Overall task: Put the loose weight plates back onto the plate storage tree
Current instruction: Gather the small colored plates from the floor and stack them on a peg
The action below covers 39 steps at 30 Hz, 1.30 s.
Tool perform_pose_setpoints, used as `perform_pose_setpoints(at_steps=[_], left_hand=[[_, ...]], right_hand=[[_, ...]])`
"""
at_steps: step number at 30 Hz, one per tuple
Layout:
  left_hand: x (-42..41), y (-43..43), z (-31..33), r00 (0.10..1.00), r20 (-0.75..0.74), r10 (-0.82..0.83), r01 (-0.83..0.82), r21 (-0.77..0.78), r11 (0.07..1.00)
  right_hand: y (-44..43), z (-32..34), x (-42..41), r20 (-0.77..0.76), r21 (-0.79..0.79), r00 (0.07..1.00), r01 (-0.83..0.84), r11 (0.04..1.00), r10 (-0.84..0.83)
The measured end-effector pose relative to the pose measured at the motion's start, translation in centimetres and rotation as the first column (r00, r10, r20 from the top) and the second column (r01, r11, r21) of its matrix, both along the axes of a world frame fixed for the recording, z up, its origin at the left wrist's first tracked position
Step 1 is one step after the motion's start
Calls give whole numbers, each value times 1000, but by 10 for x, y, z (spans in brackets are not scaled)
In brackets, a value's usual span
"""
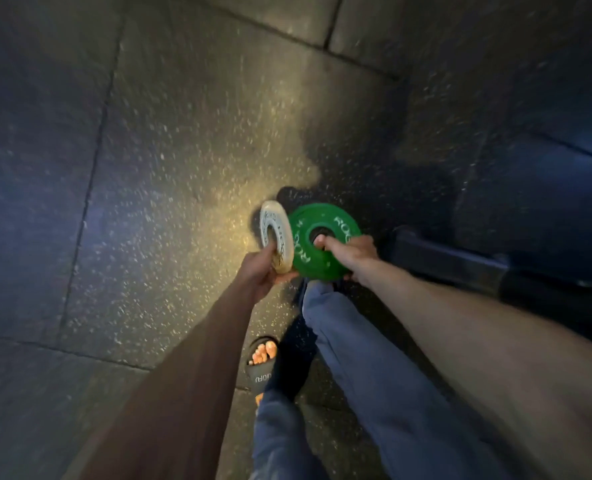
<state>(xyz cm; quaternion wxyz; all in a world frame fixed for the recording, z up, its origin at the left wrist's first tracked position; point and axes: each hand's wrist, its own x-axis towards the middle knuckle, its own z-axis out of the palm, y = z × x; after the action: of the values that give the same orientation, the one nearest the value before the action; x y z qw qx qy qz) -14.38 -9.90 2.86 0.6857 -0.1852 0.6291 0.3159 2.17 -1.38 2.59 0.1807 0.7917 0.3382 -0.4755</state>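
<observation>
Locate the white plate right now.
Head view, centre: the white plate is gripped by the left hand, just left of the green plate held by the right hand.

A: What is the right hand (356,255) holding?
B: A small round green weight plate with white lettering (303,252), thumb at its centre hole, fingers curled under the rim.
A: And just left of the green plate?
B: A smaller round white weight plate (284,239), tilted, gripped by the left hand (260,276).
A: Below it?
B: A blue trouser leg (336,327) and a black slide sandal (260,370) on the dark speckled rubber floor (169,188). A dark metal beam (443,263) lies to its right.
</observation>
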Motion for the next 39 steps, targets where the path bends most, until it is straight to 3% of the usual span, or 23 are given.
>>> perform_pose_setpoints(at_steps=[6, 10, 14, 18, 21, 26, 29, 32, 39], left_hand=[[11, -9, 167, 994, 19, -108, 106, 95, 990], [21, -23, 267, 961, -51, -270, 275, 172, 946], [46, -43, 353, 877, -196, -439, 474, 200, 857], [88, -63, 416, 716, -323, -618, 694, 238, 679], [126, -82, 454, 594, -392, -703, 804, 256, 536], [200, -122, 491, 344, -498, -796, 938, 225, 264], [248, -148, 497, 267, -493, -828, 958, 231, 171], [297, -175, 499, 180, -500, -847, 974, 213, 81], [419, -234, 505, -11, -538, -843, 969, 203, -142]], right_hand=[[-38, 164, 11, 10, 90, 996, 86, 992, -87], [-78, 272, 27, 7, 156, 981, 188, 970, -191], [-133, 368, 50, -18, 245, 942, 330, 912, -336], [-197, 437, 82, -62, 329, 866, 488, 809, -497], [-240, 474, 112, -163, 378, 761, 636, 673, -627], [-302, 519, 165, -388, 412, 450, 865, 285, -804], [-341, 533, 201, -466, 421, 309, 902, 99, -829], [-383, 538, 238, -508, 407, 191, 913, -38, -840], [-463, 536, 332, -537, 399, -2, 880, -257, -843]])
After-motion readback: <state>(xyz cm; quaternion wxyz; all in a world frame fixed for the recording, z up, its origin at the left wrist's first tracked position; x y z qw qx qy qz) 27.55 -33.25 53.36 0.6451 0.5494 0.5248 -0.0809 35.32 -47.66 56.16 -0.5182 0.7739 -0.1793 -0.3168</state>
